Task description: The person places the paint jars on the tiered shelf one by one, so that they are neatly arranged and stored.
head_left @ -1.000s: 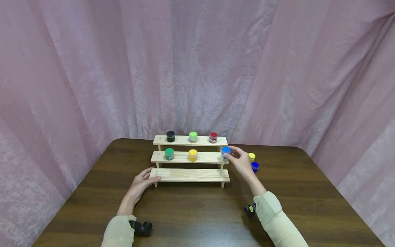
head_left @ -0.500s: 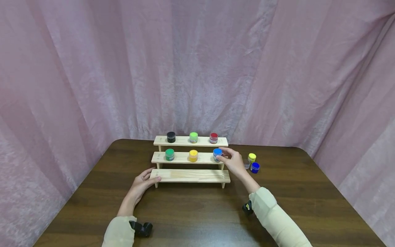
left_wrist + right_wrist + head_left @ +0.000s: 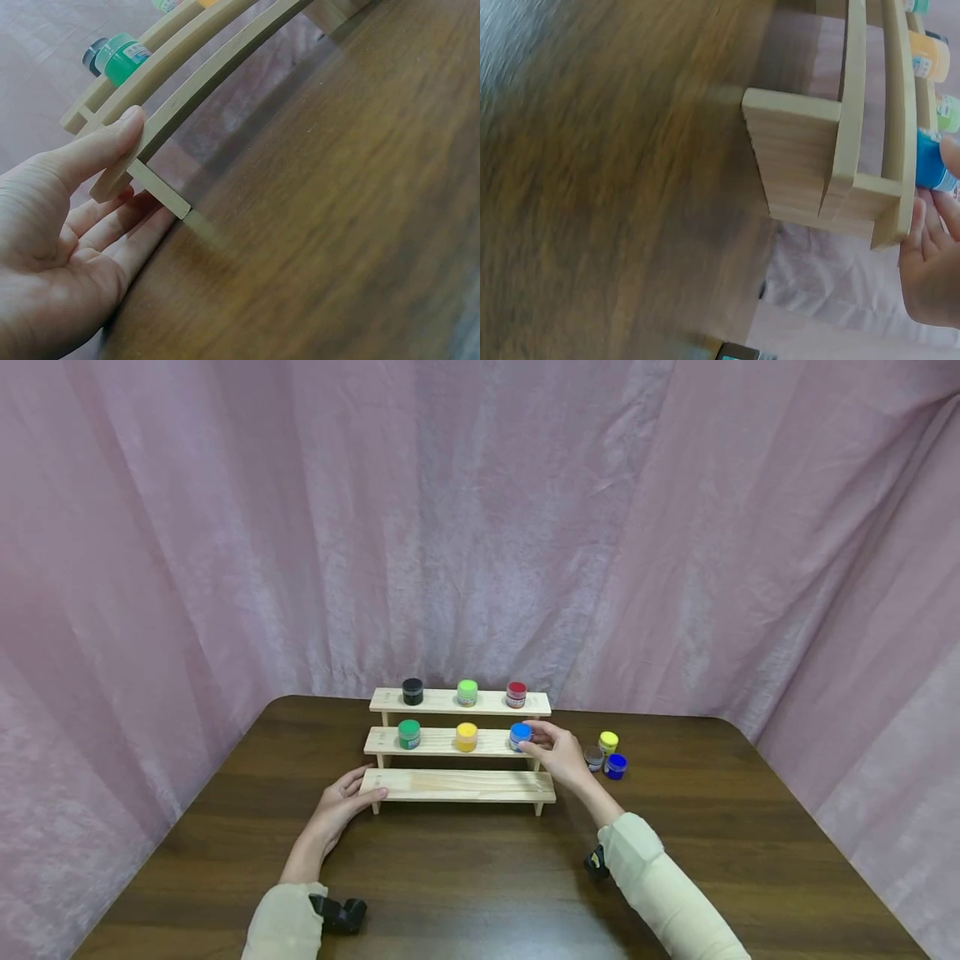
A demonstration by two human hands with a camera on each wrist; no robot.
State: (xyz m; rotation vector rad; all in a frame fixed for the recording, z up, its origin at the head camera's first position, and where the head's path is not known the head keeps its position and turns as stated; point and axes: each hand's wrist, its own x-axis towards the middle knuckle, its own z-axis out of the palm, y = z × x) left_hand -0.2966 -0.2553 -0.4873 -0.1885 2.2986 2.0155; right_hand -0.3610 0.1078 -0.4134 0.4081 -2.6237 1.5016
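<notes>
A three-tier wooden rack (image 3: 461, 784) stands on the table. My left hand (image 3: 339, 810) grips the left end of its lowest shelf, thumb on top and fingers behind the end, as the left wrist view shows. With thumb and fingers my right hand (image 3: 561, 755) pinches a blue paint jar (image 3: 519, 737) at the right of the middle shelf. Along that shelf sit a yellow paint jar (image 3: 467, 737) and a green one (image 3: 409, 734). The top shelf bears a black jar (image 3: 412, 692), a light green jar (image 3: 467, 693) and a red jar (image 3: 516, 695).
Right of the rack, close behind my right hand, three more jars stand together on the brown table (image 3: 465, 877): a yellow-lidded jar (image 3: 608, 742), a dark brown jar (image 3: 593, 758) and a dark blue jar (image 3: 615, 767). A pink curtain (image 3: 480, 527) hangs behind.
My right hand has moved left along the middle shelf with the blue paint jar, from the right end inward. The dark brown jar has come into view behind it. My left hand stays put.
</notes>
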